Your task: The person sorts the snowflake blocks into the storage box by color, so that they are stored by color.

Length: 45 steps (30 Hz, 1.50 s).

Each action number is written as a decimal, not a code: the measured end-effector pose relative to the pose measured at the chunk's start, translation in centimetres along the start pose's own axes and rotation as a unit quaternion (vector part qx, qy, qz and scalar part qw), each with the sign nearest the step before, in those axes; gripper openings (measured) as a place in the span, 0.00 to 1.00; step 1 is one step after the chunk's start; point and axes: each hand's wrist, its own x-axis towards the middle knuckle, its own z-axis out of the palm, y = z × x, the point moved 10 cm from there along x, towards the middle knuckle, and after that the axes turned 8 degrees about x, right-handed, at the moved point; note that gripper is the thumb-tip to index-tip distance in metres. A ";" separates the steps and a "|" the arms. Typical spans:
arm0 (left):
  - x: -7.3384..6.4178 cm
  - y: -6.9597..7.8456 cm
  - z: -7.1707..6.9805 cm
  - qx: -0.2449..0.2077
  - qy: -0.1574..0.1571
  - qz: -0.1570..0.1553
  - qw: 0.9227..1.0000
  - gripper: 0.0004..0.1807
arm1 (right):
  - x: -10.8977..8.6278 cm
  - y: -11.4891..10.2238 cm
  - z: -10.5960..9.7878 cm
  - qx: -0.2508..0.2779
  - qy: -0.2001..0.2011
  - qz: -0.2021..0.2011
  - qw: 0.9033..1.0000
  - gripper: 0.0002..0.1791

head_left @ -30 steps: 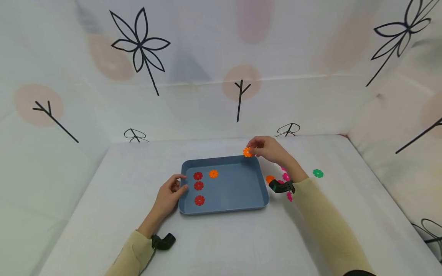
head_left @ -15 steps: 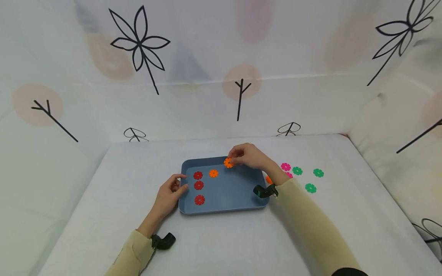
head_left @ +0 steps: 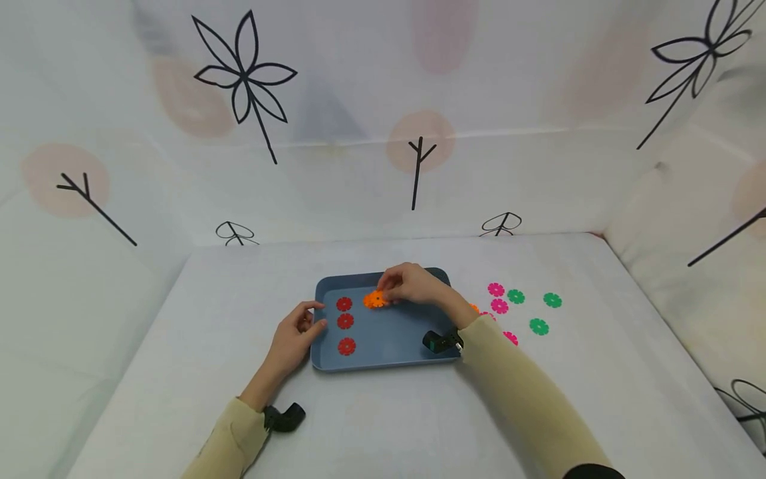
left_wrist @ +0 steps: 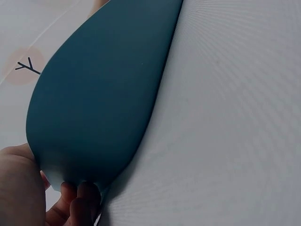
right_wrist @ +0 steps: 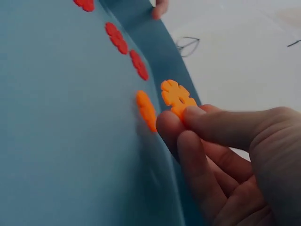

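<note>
Pinching an orange flower disc (right_wrist: 174, 94) over the tray (head_left: 395, 339): right hand (head_left: 414, 283), nearer. Second orange disc (right_wrist: 146, 112): lies in tray, nine o'clock from the grip. Left hand (head_left: 291, 342): holds tray's nine-o'clock rim.

Pale walls (head_left: 335, 193), printed with black plant drawings (head_left: 244, 76) and faded pink circles (head_left: 402, 143), enclose the back and both sides of a white table (head_left: 634, 399). The light is soft and fairly even.
</note>
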 end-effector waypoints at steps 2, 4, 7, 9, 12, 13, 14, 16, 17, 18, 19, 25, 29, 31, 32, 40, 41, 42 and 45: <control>0.0 0.0 0.1 -0.002 -0.001 0.001 1.000 0.16 | 0.1 0.2 0.5 0.000 -0.012 0.002 1.000 0.06; 0.0 -0.1 0.1 -0.003 -0.001 0.002 1.000 0.16 | 0.1 0.4 0.9 0.006 -0.023 0.002 1.000 0.06; 0.0 -0.1 0.1 -0.003 0.000 0.005 1.000 0.16 | 0.2 0.8 1.6 0.021 -0.041 0.005 0.999 0.06; 0.0 -0.1 0.1 -0.003 0.001 0.006 1.000 0.16 | 0.1 1.0 1.9 0.033 -0.052 0.007 0.998 0.06; -0.1 -0.1 0.1 -0.001 0.003 0.007 1.000 0.16 | 0.2 1.3 2.4 0.045 -0.062 0.012 0.997 0.06; -0.1 -0.1 0.0 -0.001 0.004 0.006 1.000 0.16 | 0.2 1.3 2.5 0.047 -0.062 0.012 0.997 0.06; -0.1 -0.1 0.0 -0.001 0.004 0.005 1.000 0.16 | 0.2 1.3 2.6 0.047 -0.062 0.012 0.997 0.07; -0.1 -0.1 0.0 0.000 0.006 0.007 1.000 0.16 | 0.3 1.4 2.7 0.048 -0.061 0.013 0.997 0.07; 0.0 -0.2 0.0 -0.001 0.008 0.009 1.000 0.16 | 0.3 1.4 2.7 0.047 -0.059 0.014 0.997 0.06; 0.1 -0.6 0.1 -0.002 0.009 0.010 1.000 0.16 | 0.3 1.4 2.7 0.048 -0.058 0.014 0.997 0.06; 0.2 -1.0 0.2 -0.001 0.010 0.011 1.000 0.16 | 0.3 1.4 2.6 0.049 -0.057 0.015 0.997 0.06; 0.7 -4.1 1.0 0.004 0.019 0.007 1.000 0.16 | 0.3 1.8 2.7 0.052 -0.051 0.023 0.997 0.08; 0.7 -4.6 1.1 -0.006 0.013 0.001 1.000 0.16 | 0.3 1.8 2.9 0.052 -0.053 0.015 0.997 0.09; 0.6 -4.7 1.1 -0.009 0.010 -0.004 1.000 0.16 | 0.3 1.8 2.9 0.051 -0.054 0.009 0.997 0.09; 0.6 -4.7 1.1 -0.010 0.009 -0.005 1.000 0.16 | 0.3 1.8 2.9 0.050 -0.053 0.007 0.997 0.08; 0.6 -4.4 1.2 -0.012 0.007 0.001 1.000 0.16 | 0.1 1.7 2.8 0.050 -0.043 0.017 0.998 0.08; 0.7 -4.4 1.2 -0.013 0.007 0.001 1.000 0.16 | 0.1 1.7 2.7 0.049 -0.041 0.019 0.998 0.08; 0.7 -4.4 1.2 -0.013 0.007 0.000 1.000 0.17 | 0.1 1.8 2.7 0.048 -0.040 0.020 0.998 0.08; 0.7 -4.4 1.3 -0.013 0.009 -0.002 1.000 0.17 | 0.0 1.8 2.7 0.042 -0.039 0.020 0.998 0.09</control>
